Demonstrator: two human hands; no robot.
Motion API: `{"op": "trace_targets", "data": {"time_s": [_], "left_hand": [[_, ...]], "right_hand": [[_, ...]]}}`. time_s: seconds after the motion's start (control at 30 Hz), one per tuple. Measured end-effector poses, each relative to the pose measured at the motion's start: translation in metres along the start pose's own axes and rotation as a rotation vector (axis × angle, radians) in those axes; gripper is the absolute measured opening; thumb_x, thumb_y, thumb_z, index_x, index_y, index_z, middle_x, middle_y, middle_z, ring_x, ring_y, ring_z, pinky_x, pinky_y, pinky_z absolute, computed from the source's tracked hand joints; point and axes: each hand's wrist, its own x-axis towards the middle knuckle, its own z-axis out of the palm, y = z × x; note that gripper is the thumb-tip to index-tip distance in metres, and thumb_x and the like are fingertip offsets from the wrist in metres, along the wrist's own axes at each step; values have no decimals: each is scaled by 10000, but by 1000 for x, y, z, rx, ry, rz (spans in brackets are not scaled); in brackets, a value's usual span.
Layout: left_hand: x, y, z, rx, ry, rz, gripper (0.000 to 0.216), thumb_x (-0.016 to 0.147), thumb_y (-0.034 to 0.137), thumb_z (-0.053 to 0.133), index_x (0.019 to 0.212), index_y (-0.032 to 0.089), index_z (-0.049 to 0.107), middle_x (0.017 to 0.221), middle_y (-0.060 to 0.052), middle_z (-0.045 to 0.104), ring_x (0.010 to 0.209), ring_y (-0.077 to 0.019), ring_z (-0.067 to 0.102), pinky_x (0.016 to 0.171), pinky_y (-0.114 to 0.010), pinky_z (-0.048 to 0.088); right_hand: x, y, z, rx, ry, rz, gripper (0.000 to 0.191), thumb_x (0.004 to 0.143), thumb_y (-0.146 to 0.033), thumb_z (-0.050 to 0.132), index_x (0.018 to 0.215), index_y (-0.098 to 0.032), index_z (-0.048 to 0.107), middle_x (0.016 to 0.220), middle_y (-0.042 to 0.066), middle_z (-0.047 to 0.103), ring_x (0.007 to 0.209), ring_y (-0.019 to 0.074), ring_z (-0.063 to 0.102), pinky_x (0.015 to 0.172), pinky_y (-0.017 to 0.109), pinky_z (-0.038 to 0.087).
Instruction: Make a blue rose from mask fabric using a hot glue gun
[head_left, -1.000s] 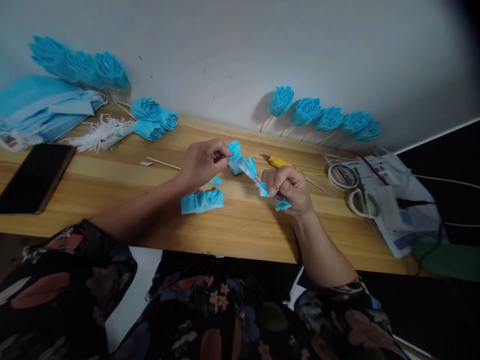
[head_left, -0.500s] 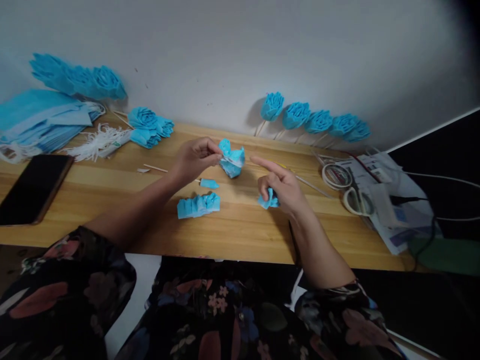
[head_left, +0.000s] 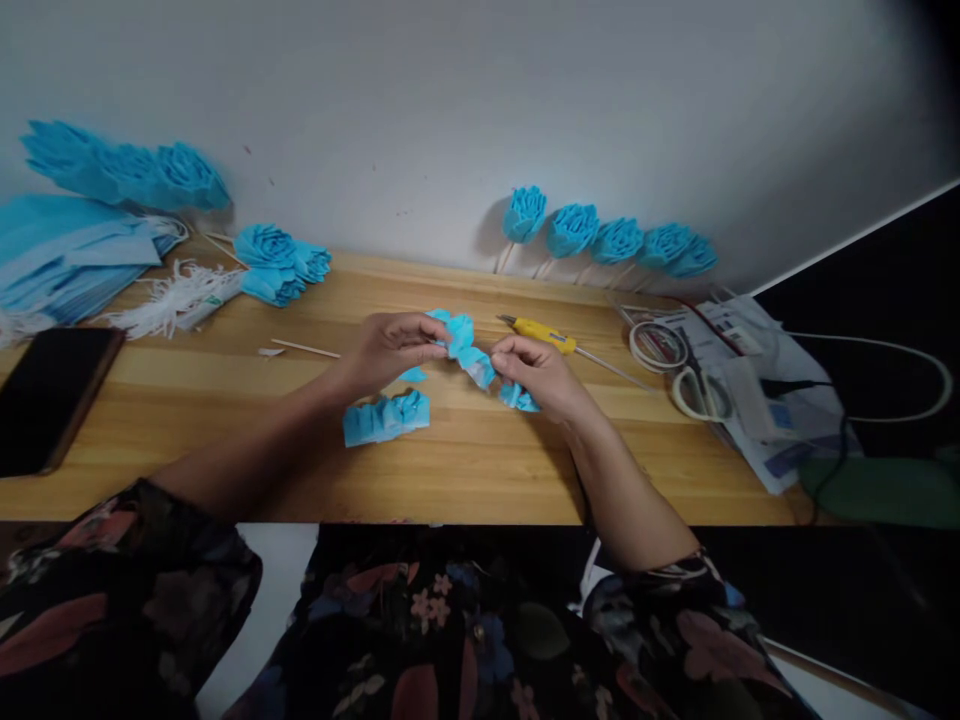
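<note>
A light-blue pleated strip [head_left: 471, 360], papery or cloth-like, stretches between my two hands above the table. Its upper left end is pinched by my left hand [head_left: 397, 345] between thumb and fingers. Closed on the strip farther right is my right hand [head_left: 538, 372], and more crumpled blue material shows beneath its fingers. Another pleated blue strip [head_left: 386, 417] lies on the table below my left hand. Partly hidden behind that hand are a thin wooden stick [head_left: 306, 348] and a small blue piece [head_left: 412, 375].
A yellow-handled tool [head_left: 544, 332] with a metal rod lies beyond my right hand. Scissors [head_left: 701, 394], tape [head_left: 658, 346] and papers are at right. Blue flowers on sticks [head_left: 573, 231] lean on the wall. At left are a phone [head_left: 58, 400], blue masks [head_left: 82, 250] and white cords [head_left: 166, 298].
My right hand has moved left and up and now pinches the strip, its index finger no longer extended. The strip is stretched out rather than bunched. The whole view has shifted slightly.
</note>
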Motion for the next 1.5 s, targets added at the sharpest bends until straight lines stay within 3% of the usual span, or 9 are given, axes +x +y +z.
{"op": "trace_targets", "data": {"time_s": [0.17, 0.33, 0.53, 0.73, 0.97, 1.07, 1.27, 1.4, 1.5], "left_hand": [[-1, 12, -2, 5, 13, -120, 336, 800, 437, 853, 1004, 174, 803, 895, -54, 815, 879, -202, 764, 844, -327, 608], [1, 7, 2, -220, 86, -193, 368, 749, 448, 892, 854, 172, 672, 761, -4, 750, 709, -155, 717, 716, -296, 604], [5, 1, -1, -319, 44, -243, 540, 797, 525, 853, 1131, 202, 578, 808, 20, 725, 624, -127, 668, 577, -253, 551], [1, 6, 6, -172, -55, -180, 481, 746, 246, 865, 1167, 182, 640, 806, 31, 702, 687, -100, 652, 609, -198, 491], [13, -2, -5, -281, 234, -128, 247, 742, 138, 832, 945, 163, 694, 729, 37, 673, 601, -69, 604, 579, -180, 480], [18, -3, -17, -318, 295, -154, 230, 776, 222, 868, 916, 169, 694, 704, 35, 657, 596, -77, 601, 589, -193, 505], [15, -5, -13, 2, 120, -208, 342, 880, 497, 760, 880, 155, 764, 761, -20, 704, 660, -108, 603, 630, -224, 500], [16, -9, 7, 66, -132, -165, 317, 829, 449, 780, 976, 172, 734, 856, -32, 745, 715, -135, 652, 672, -256, 518], [21, -4, 19, 140, -190, -61, 296, 816, 456, 791, 852, 180, 691, 828, -31, 725, 762, -146, 663, 721, -264, 517]], "right_hand": [[2, 3, -1, -126, 98, -85, 397, 836, -599, 769, 769, -220, 673, 607, -53, 501, 554, 98, 377, 532, 267, 320], [-4, 2, 5, -218, -56, -120, 288, 905, -479, 701, 797, -216, 652, 644, -45, 539, 560, 99, 424, 554, 279, 353], [-9, 2, 9, -275, -156, -111, 268, 950, -450, 673, 825, -215, 645, 659, -31, 574, 564, 101, 463, 570, 290, 367], [-8, 4, 8, -361, -158, -160, 242, 970, -402, 672, 830, -205, 655, 678, -15, 604, 594, 110, 490, 593, 295, 364], [-12, 1, 7, -446, -393, -380, 218, 969, -364, 684, 830, -196, 692, 693, -18, 679, 615, 92, 542, 611, 254, 380], [-13, -3, 1, -326, -506, -345, 269, 977, -416, 690, 834, -189, 695, 676, -22, 671, 576, 80, 527, 556, 231, 378], [-9, -5, -14, -244, -466, -181, 400, 977, -555, 677, 849, -176, 693, 606, -43, 586, 513, 73, 496, 480, 215, 344], [-8, -6, -18, -231, -471, -178, 438, 960, -605, 678, 833, -185, 670, 585, -61, 536, 510, 69, 439, 484, 224, 304], [-8, -10, -19, -192, -423, -127, 478, 930, -667, 683, 818, -204, 642, 611, -59, 528, 530, 77, 429, 508, 243, 307]]}}
